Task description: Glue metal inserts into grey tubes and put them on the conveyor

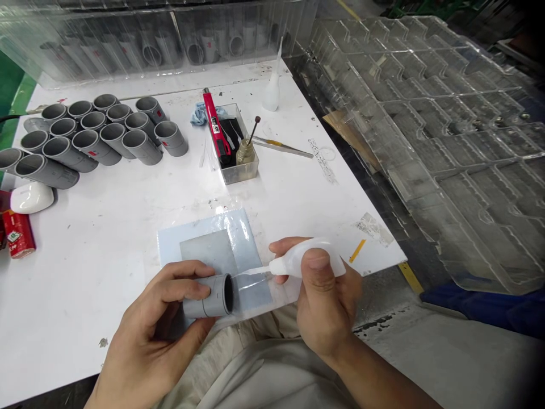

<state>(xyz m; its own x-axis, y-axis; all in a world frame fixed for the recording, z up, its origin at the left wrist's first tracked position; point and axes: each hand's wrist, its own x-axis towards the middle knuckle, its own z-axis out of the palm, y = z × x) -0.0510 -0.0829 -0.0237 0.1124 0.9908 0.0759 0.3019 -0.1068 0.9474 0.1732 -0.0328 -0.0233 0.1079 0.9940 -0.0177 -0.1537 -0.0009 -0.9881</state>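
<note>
Clear acrylic racks [447, 153] run along the right side of the white table [85, 272], and grey tubes show through a second rack [128, 34] at the far edge; whether those tubes differ from the ones on the table, we cannot tell. Nearer us, more than a dozen grey pipe couplings [97, 136] lie heaped at the table's left, mouths toward us. One grey coupling [208, 298] is up off the pile, wrapped in our left hand [157, 318], fingers closed around its body, its dark open end turned to the right. Our right hand [327, 301] grips a white squeeze bottle [310, 258] on its side, with the thumb on top and the long thin nozzle reaching to that open end — whether it touches the rim, we cannot quite tell. Both hands hover above a pale blue sheet [213, 244]. No bead of liquid shows on the coupling, so how much has been done to this piece is unclear; the heap lies untouched by either hand. Beyond, a clear plastic tray [238, 170] holds a red utility knife [217, 122] and a small glass jar [246, 152].
</note>
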